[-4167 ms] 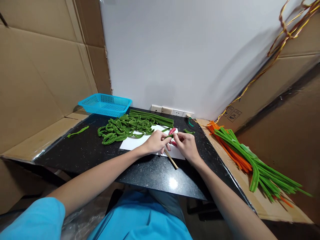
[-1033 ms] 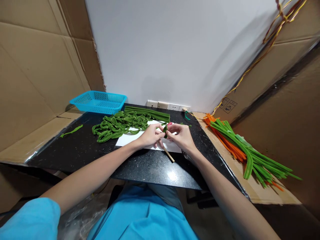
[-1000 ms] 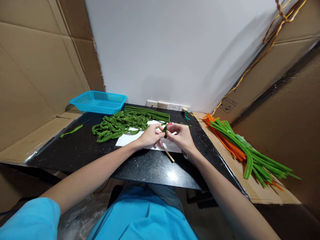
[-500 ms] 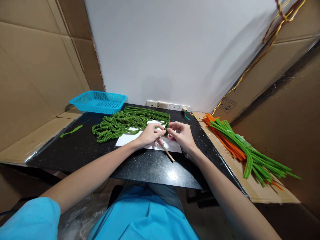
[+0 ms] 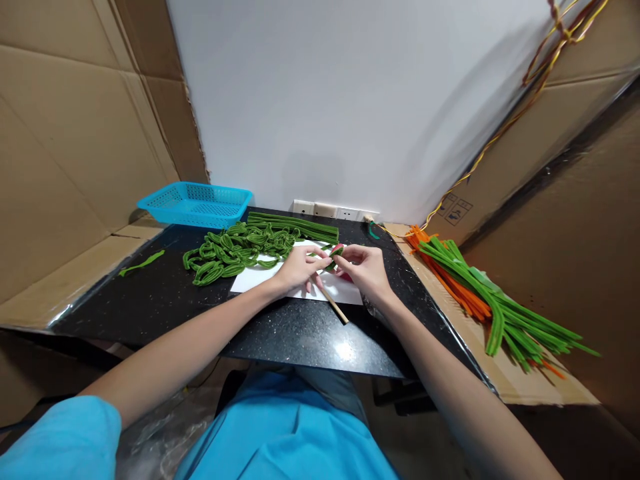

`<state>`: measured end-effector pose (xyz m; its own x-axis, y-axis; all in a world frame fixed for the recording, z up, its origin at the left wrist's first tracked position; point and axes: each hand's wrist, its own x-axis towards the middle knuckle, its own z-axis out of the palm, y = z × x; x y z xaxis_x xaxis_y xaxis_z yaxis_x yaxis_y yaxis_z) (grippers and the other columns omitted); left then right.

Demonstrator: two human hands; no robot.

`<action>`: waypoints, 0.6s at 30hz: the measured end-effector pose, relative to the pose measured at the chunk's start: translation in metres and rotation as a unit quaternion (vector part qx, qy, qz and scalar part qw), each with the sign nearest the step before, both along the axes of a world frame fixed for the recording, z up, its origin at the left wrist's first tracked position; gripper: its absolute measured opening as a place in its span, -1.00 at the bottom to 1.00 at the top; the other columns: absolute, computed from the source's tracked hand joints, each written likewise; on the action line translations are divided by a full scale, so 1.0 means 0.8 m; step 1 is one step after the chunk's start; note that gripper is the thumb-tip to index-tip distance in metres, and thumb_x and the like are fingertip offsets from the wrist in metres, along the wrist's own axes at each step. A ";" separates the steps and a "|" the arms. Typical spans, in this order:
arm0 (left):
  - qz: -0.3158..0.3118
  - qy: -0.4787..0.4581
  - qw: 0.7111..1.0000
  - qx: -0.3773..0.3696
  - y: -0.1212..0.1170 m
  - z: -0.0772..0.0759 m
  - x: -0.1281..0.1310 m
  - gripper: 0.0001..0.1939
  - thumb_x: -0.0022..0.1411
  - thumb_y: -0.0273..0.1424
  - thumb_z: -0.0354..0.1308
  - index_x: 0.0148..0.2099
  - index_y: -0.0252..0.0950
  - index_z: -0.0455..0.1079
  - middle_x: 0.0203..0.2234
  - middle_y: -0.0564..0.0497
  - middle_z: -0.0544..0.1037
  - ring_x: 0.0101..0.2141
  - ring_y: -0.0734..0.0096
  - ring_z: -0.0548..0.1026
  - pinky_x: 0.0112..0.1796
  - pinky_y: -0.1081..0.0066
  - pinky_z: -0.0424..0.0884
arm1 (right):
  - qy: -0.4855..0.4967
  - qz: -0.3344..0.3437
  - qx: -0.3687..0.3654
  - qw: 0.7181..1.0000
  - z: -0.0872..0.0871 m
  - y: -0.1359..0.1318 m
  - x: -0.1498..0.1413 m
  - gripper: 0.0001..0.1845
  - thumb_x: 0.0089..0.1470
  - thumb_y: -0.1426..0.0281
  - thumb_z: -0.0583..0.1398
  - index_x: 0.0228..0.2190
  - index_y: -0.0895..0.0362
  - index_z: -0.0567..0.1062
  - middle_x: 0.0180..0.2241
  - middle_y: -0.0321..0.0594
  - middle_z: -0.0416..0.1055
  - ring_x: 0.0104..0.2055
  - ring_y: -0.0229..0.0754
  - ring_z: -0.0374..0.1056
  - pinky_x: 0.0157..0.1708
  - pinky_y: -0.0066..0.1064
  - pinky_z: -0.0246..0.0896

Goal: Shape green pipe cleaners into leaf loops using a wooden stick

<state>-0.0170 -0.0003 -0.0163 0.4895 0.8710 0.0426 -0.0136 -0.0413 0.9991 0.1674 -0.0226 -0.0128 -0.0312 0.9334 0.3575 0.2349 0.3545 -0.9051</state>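
My left hand (image 5: 300, 270) and my right hand (image 5: 366, 268) meet over a white sheet (image 5: 245, 281). Between their fingertips they pinch a small dark green pipe cleaner piece (image 5: 332, 260), bent into a loop. A bit of red (image 5: 338, 249) shows at its top edge, partly behind the right fingers; I cannot make out what it is. Under the left fingers a thin tan stick (image 5: 334, 307) slants toward the table's front edge, its upper end hidden. Left of the hands lies a heap of dark green looped pipe cleaners (image 5: 235, 250), partly over the sheet.
Straight dark green pipe cleaners (image 5: 295, 225) lie behind the heap. A blue plastic basket (image 5: 197, 203) stands at the back left. Bright green pipe cleaners (image 5: 480, 287) and orange ones (image 5: 463, 297) lie on cardboard at the right. Sockets (image 5: 325, 209) line the wall.
The green piece between my fingertips has turned, and more red now shows at its top. Both hands stay in nearly the same place.
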 end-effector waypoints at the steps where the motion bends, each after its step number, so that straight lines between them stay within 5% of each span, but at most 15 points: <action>1: -0.009 -0.003 1.000 -0.016 0.000 0.001 -0.001 -0.60 0.24 -0.19 0.41 -0.12 -0.41 0.41 -0.63 0.01 0.57 -0.74 0.45 0.48 -0.73 0.58 0.31 | 0.013 0.004 -0.007 1.000 0.001 0.000 0.001 -0.63 -0.06 0.09 0.44 -0.42 0.15 0.65 -0.47 -0.15 0.60 -0.50 -0.11 0.51 -0.48 -0.33 0.47; 9: -0.029 -0.006 0.998 -0.063 0.002 0.000 -0.005 -0.70 0.10 -0.31 0.50 -0.21 -0.41 0.59 -0.39 -0.13 0.65 -0.62 0.58 0.44 -0.69 0.60 0.26 | 0.043 0.026 -0.022 0.999 0.005 -0.001 0.005 -0.58 -0.09 0.07 0.47 -0.31 0.14 0.70 -0.36 -0.11 0.65 -0.41 -0.08 0.57 -0.43 -0.32 0.51; 13: -0.024 0.012 0.999 -0.045 0.002 -0.002 -0.006 -0.74 0.06 -0.35 0.51 -0.25 -0.41 0.64 -0.52 -0.03 0.57 -0.70 0.70 0.24 -0.73 0.60 0.03 | 0.010 0.021 0.014 1.000 0.004 -0.001 0.007 -0.60 -0.08 0.06 0.46 -0.35 0.13 0.72 -0.32 -0.09 0.67 -0.33 -0.03 0.59 -0.37 -0.28 0.56; 18: -0.012 -0.001 0.999 -0.031 0.001 0.002 -0.005 -0.72 -0.01 -0.30 0.54 -0.33 -0.39 0.63 -0.65 0.12 0.40 -0.70 0.69 0.16 -0.71 0.56 -0.05 | 0.052 0.015 -0.027 0.998 0.003 -0.002 0.006 -0.51 -0.12 0.05 0.49 -0.24 0.14 0.72 -0.32 -0.09 0.68 -0.37 -0.04 0.59 -0.39 -0.27 0.57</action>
